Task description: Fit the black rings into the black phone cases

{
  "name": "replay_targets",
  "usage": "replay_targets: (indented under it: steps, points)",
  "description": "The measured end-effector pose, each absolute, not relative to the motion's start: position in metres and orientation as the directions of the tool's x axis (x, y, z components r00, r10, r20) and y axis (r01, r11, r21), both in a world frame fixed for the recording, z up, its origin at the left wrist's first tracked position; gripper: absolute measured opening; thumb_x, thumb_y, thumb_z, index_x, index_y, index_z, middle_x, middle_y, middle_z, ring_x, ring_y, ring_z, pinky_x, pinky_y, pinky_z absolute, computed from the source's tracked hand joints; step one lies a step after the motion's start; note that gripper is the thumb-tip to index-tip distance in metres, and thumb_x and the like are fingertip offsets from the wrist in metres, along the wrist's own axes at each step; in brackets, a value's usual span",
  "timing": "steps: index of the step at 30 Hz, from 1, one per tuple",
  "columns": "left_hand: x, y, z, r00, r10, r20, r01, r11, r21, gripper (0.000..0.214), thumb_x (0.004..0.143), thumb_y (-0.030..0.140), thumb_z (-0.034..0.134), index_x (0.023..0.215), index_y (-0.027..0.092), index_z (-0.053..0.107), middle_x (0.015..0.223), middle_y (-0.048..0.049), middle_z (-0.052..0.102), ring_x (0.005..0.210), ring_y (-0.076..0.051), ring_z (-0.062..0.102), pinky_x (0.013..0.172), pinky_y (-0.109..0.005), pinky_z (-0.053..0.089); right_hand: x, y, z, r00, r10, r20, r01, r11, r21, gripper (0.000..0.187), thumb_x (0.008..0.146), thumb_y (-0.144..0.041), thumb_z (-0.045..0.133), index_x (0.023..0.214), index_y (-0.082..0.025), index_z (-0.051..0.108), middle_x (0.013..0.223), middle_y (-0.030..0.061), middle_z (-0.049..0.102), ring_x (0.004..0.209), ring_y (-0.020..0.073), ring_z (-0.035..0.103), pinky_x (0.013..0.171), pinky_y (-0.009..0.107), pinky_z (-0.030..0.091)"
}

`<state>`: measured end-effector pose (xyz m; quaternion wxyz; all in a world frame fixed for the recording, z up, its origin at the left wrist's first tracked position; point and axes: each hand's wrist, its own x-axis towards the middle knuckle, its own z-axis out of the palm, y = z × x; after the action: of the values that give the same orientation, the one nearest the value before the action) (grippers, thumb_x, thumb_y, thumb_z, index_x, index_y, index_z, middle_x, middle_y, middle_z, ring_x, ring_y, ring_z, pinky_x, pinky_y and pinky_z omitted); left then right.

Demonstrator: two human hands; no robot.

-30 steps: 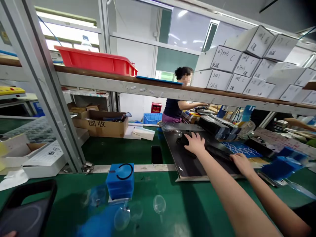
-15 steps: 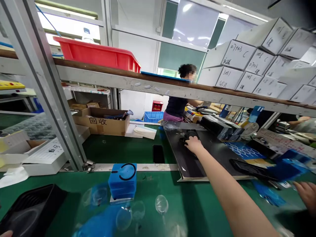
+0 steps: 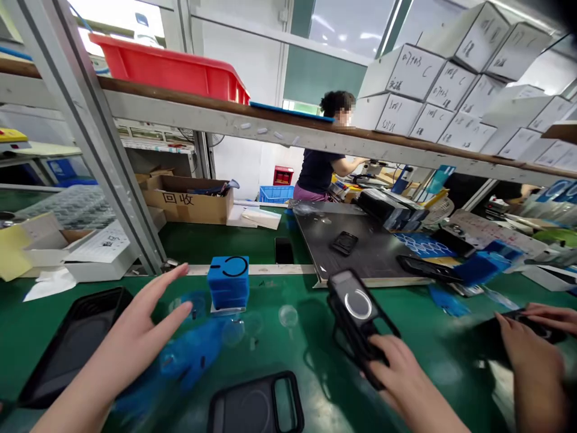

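Observation:
My left hand is closed on a black phone case with a white ring, held tilted above the green belt. My right hand is at the right edge with its fingers curled on a dark, blurred object. Another person's fingers reach in from the right onto the same dark thing. A third, open hand comes in from the lower left beside a black tray; it belongs to someone else. A second black case lies flat at the bottom.
A blue block with a black ring stands on the belt among clear round films and blue film. A black board carries a small case. A grey frame post, a cardboard box and a seated co-worker lie beyond.
My left hand has pulled back from the black board and now holds a ring-marked case. My right hand has moved to the dark object at the right. The other person's left-side hand has risen into view.

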<state>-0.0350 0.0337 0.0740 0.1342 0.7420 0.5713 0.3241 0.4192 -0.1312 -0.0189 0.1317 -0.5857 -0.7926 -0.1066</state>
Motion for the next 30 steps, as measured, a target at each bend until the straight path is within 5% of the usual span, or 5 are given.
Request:
replay_targets:
  steps: [7,13,18,25,30]
  points:
    - [0.011,0.098,0.079,0.171,0.984,0.056,0.608,-0.151,0.78,0.07,0.082,0.062,0.055,0.138,0.021,0.057,0.141,-0.0117,0.058,0.125,-0.035,0.056,0.098,-0.042,0.05,0.4,-0.179,-0.055,-0.186,0.975,0.122,0.965,0.205,-0.166,0.025,0.088,-0.043,0.067,0.11,-0.032,0.069,0.13,0.0125,0.061,0.12,0.0371,0.057,0.079,0.043,0.059]
    - [0.011,0.132,0.076,0.181,0.983,0.0,0.593,-0.109,0.798,0.05,0.072,0.06,0.062,0.098,0.018,0.071,0.089,-0.0076,0.076,0.081,-0.025,0.071,0.064,-0.03,0.055,0.406,-0.165,-0.046,-0.016,0.889,0.457,0.96,0.142,-0.243,0.03,0.096,-0.046,0.054,0.078,-0.023,0.059,0.085,0.01,0.066,0.082,0.025,0.068,0.066,0.034,0.057]
    - [0.009,0.136,0.087,0.234,0.967,0.103,0.679,-0.238,0.695,0.039,0.074,0.058,0.062,0.069,0.019,0.067,0.063,-0.0043,0.069,0.061,-0.022,0.065,0.054,-0.029,0.047,0.412,-0.155,-0.036,-0.04,0.827,0.561,0.974,0.158,-0.164,0.033,0.099,-0.049,0.048,0.099,-0.021,0.066,0.081,0.0086,0.069,0.075,0.0255,0.069,0.063,0.037,0.056]
    - [0.011,0.114,0.103,0.379,0.875,0.301,0.766,-0.479,0.428,0.027,0.084,0.037,0.056,0.093,0.024,0.078,0.118,-0.006,0.074,0.12,-0.032,0.059,0.104,-0.041,0.041,0.362,-0.142,0.002,-0.22,0.699,0.68,0.867,0.459,-0.192,0.013,0.094,-0.034,0.059,0.1,-0.027,0.07,0.095,0.0064,0.074,0.095,0.0266,0.072,0.076,0.036,0.061]
    - [0.009,0.106,0.104,0.334,0.884,0.327,0.802,-0.449,0.393,0.039,0.091,0.039,0.046,0.102,0.019,0.077,0.12,-0.0101,0.071,0.113,-0.03,0.062,0.096,-0.04,0.048,0.303,-0.129,-0.024,-0.387,0.752,0.533,0.741,0.598,-0.305,0.013,0.096,-0.028,0.058,0.101,-0.029,0.07,0.114,0.0061,0.074,0.126,0.0294,0.059,0.091,0.038,0.06]
